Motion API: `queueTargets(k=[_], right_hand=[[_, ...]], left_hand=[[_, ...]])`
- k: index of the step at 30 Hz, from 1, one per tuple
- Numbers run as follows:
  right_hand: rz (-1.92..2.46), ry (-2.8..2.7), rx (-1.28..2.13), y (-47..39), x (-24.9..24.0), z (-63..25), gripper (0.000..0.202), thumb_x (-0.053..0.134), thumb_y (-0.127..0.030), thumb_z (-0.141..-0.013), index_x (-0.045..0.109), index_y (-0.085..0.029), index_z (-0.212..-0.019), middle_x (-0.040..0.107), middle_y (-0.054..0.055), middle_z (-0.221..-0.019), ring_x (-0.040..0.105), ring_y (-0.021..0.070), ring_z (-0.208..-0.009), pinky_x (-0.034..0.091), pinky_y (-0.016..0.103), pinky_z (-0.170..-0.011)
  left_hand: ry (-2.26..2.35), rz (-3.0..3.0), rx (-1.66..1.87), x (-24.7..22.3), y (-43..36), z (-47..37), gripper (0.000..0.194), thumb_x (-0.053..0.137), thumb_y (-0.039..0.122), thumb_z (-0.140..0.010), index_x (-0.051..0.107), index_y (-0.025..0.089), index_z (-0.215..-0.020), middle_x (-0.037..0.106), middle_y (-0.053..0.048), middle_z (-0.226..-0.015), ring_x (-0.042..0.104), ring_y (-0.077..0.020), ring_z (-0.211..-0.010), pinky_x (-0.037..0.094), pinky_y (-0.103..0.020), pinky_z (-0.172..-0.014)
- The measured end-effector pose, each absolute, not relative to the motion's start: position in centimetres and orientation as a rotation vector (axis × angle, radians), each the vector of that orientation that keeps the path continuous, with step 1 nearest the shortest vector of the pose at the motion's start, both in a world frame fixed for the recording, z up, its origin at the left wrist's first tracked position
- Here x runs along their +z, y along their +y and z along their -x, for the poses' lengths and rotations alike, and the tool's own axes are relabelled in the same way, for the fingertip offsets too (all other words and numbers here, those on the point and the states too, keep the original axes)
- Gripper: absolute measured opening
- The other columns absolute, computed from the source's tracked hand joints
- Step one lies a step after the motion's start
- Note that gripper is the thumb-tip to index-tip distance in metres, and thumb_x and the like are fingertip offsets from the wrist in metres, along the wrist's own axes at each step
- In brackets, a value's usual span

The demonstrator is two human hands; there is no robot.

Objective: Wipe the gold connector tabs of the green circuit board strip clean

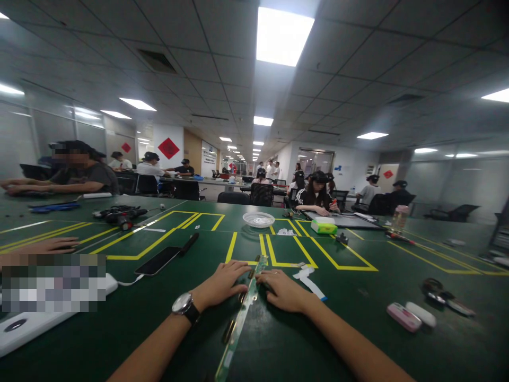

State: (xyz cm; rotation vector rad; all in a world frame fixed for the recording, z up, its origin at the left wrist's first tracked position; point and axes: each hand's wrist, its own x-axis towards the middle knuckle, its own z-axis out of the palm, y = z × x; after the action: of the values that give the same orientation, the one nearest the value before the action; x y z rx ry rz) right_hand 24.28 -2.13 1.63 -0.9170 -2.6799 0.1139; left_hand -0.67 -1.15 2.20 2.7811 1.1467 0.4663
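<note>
A long, narrow green circuit board [240, 323] runs away from me over the green table, with several dark and gold connectors along its left edge. At its far part, my left hand [222, 284], wearing a watch [185, 306] on the wrist, has thumb and fingers at the board's left edge. Opposite it, my right hand [285, 289] bends its fingers onto the right edge. Both hands grip the board between them; some fingertips are hidden. Just beyond my right hand lies a white flat strip [310, 282] with a blue end.
A black phone [159, 261] lies to the left, with a white cable near it. Farther off is a white plastic basket [258, 219]. A green and yellow packet [323, 227] stands back right. Pink case [403, 317] lies at right. Another person's hand [55, 245] rests at far left.
</note>
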Motion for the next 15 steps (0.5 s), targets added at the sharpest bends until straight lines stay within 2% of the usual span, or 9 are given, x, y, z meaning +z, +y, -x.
queueTargets(k=[4, 7, 11, 13, 15], right_hand=[[0.655, -2.772, 0.141, -4.5, 2.2, -21.3, 0.040, 0.050, -0.015, -0.079, 0.055, -0.018, -0.118, 0.057, 0.009, -0.125, 0.045, 0.0206, -0.123, 0.030, 0.036, -0.105], [0.706, -2.762, 0.050, -4.2, 2.9, -21.9, 0.033, 0.048, -0.015, -0.083, 0.058, -0.019, -0.115, 0.060, 0.007, -0.121, 0.049, 0.0196, -0.118, 0.032, 0.033, -0.103], [1.411, -2.490, -0.229, -1.7, 3.5, -25.6, 0.023, 0.043, -0.018, -0.088, 0.064, -0.016, -0.097, 0.064, 0.010, -0.102, 0.057, 0.0218, -0.101, 0.039, 0.035, -0.091], [1.804, -2.297, -0.344, -0.5, 3.4, -27.7, 0.024, 0.043, -0.019, -0.088, 0.065, -0.014, -0.093, 0.063, 0.014, -0.100, 0.058, 0.0249, -0.098, 0.041, 0.037, -0.086], [2.006, -2.196, -0.371, 0.2, 3.0, -29.1, 0.023, 0.045, -0.017, -0.085, 0.066, -0.011, -0.092, 0.062, 0.018, -0.100, 0.059, 0.0282, -0.095, 0.043, 0.039, -0.080]], left_hand=[[1.118, -2.738, 0.301, 1.5, -1.0, 1.0, 0.059, 0.055, 0.047, -0.088, 0.034, 0.030, -0.140, 0.035, -0.006, -0.146, 0.030, -0.0271, -0.133, 0.028, -0.042, -0.102], [1.120, -2.705, 0.212, 1.4, -1.1, 1.2, 0.061, 0.054, 0.053, -0.087, 0.035, 0.029, -0.140, 0.036, -0.007, -0.146, 0.030, -0.0285, -0.133, 0.028, -0.045, -0.102], [1.130, -2.691, 0.172, 1.6, -1.2, 1.3, 0.068, 0.050, 0.061, -0.085, 0.033, 0.029, -0.142, 0.031, -0.007, -0.149, 0.027, -0.0304, -0.134, 0.025, -0.050, -0.102], [1.147, -2.684, 0.142, 1.6, -1.2, 1.4, 0.073, 0.048, 0.066, -0.083, 0.030, 0.029, -0.144, 0.028, -0.007, -0.151, 0.025, -0.0319, -0.135, 0.023, -0.052, -0.103], [1.175, -2.675, 0.115, 1.4, -1.0, 1.5, 0.077, 0.046, 0.070, -0.082, 0.027, 0.030, -0.145, 0.025, -0.007, -0.152, 0.022, -0.0331, -0.137, 0.020, -0.054, -0.104]])
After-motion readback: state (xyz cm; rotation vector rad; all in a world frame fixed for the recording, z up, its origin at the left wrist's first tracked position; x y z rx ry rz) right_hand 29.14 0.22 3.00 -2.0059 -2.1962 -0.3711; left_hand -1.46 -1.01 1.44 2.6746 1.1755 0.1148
